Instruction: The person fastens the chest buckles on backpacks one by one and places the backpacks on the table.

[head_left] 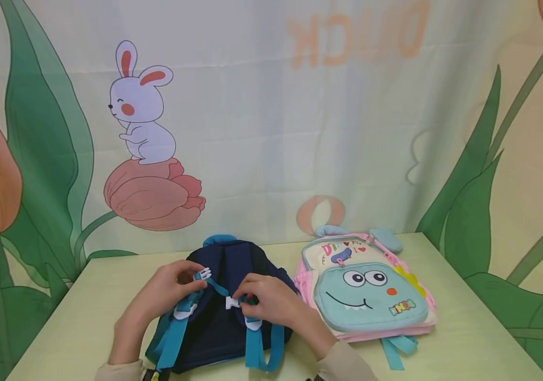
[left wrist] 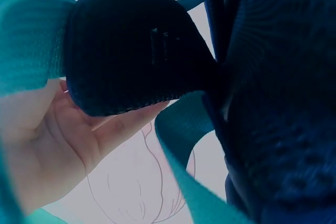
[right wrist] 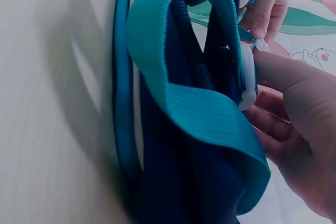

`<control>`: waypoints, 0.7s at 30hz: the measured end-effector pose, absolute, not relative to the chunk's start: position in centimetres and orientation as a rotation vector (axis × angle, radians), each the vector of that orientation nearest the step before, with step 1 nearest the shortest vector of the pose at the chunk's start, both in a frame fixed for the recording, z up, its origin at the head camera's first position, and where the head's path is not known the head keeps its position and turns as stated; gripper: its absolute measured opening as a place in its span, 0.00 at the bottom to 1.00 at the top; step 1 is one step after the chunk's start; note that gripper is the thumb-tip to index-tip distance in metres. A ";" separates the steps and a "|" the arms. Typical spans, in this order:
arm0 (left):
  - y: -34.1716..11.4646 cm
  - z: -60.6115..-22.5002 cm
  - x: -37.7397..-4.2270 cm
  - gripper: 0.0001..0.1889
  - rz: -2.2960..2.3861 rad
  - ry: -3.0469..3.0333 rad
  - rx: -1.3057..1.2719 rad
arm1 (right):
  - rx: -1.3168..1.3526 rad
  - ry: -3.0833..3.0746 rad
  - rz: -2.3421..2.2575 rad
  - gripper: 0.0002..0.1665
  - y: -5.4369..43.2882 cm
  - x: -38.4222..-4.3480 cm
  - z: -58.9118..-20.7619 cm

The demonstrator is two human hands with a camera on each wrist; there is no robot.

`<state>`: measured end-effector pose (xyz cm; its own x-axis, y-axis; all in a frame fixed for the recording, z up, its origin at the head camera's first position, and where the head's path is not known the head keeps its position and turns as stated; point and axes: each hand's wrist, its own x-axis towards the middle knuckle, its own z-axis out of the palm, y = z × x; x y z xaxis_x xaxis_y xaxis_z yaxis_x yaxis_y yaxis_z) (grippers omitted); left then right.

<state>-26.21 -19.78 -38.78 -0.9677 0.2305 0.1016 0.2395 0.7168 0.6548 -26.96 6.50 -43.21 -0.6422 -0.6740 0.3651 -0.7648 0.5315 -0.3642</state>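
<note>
A dark navy backpack point(head_left: 214, 338) with teal straps lies on the table, its shoulder-strap side up. My left hand point(head_left: 169, 283) pinches one white half of a chest-strap buckle point(head_left: 203, 273) between thumb and fingers, over the left shoulder strap. My right hand point(head_left: 273, 300) pinches the other white buckle half point(head_left: 231, 302) over the right strap. The two halves are apart. A dark padded shoulder strap point(left wrist: 126, 51) hides the left fingertips in the left wrist view. In the right wrist view, a looped teal webbing strap point(right wrist: 210, 114) hangs beside the right hand.
To the right, close beside the navy one, lies a pink and light-blue backpack point(head_left: 371, 296) with a cartoon face. Its teal strap ends point(head_left: 397, 349) trail on the pale table point(head_left: 467, 328). A printed curtain point(head_left: 252, 132) hangs behind the table's back edge.
</note>
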 end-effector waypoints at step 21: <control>-18.1 -39.1 -26.4 0.16 -1.100 -2.945 -0.442 | 1.170 -2.635 0.927 0.10 7.7 -27.5 -42.0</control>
